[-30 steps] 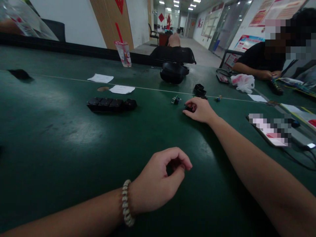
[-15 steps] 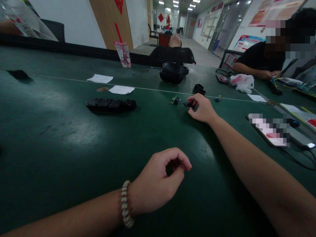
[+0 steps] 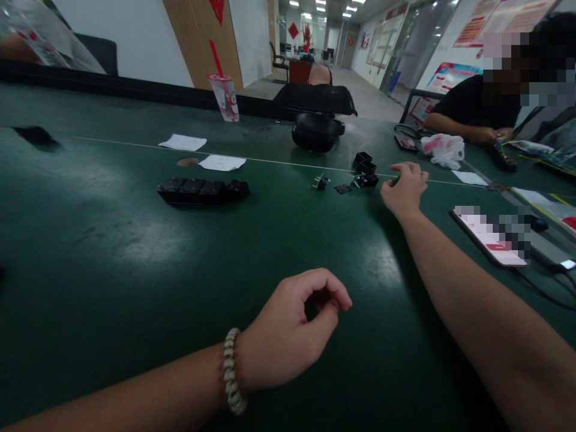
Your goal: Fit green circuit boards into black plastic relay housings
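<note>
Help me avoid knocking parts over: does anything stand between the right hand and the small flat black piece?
Yes. A black-and-green part lies between the right hand and the small flat black piece. A black angular part stands just beyond it, off the direct line.

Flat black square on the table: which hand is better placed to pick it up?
Likely the right hand: it is closer to the flat black square, while the left hand rests nearer the camera.
</note>
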`<state>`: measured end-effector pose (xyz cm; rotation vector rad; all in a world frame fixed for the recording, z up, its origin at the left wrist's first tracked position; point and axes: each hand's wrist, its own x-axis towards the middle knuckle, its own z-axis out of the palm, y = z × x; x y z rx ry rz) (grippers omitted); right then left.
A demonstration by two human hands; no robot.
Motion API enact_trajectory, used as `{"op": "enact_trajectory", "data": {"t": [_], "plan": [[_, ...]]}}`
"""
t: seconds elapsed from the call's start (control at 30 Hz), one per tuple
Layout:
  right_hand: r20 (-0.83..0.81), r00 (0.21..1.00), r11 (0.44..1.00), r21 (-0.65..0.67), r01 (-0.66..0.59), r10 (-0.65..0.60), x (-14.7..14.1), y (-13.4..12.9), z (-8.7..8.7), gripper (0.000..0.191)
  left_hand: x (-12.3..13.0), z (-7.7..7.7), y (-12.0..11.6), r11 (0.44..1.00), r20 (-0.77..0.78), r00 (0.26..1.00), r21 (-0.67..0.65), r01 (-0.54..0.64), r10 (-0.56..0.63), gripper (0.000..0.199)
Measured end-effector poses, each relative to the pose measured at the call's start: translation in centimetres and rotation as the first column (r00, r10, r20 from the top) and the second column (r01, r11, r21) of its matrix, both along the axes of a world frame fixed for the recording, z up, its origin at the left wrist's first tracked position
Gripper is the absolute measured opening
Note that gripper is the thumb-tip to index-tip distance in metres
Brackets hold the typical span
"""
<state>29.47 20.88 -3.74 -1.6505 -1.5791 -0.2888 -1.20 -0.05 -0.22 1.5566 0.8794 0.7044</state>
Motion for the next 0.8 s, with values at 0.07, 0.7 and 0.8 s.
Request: {"op": "enact_trajectory", "data": {"t": [0.07,0.7,0.8], "plan": [[0.045,0.995,0.996,-0.021,-0.085,0.086,-1.2,-0.2,0.1,0.038,0.0,0.0,0.0,1.0,-0.003,1.0,-0.004,0.006,-0.006,0.011],[0.074,0.798,0.782,-0.273,-0.56,0.598,-8.1,-0.6,-0.2,0.062,0.1,0.3,0.2,1.0,-0.013,1.0,0.02,0.023,-0.023,0.012],[0.065,0.788,0.765,-0.302,-0.569,0.612,-8.8,-0.2,-0.3,0.058,0.1,0.2,0.2,0.999,-0.03,0.999,0.026,0.025,-0.024,0.013]]}}
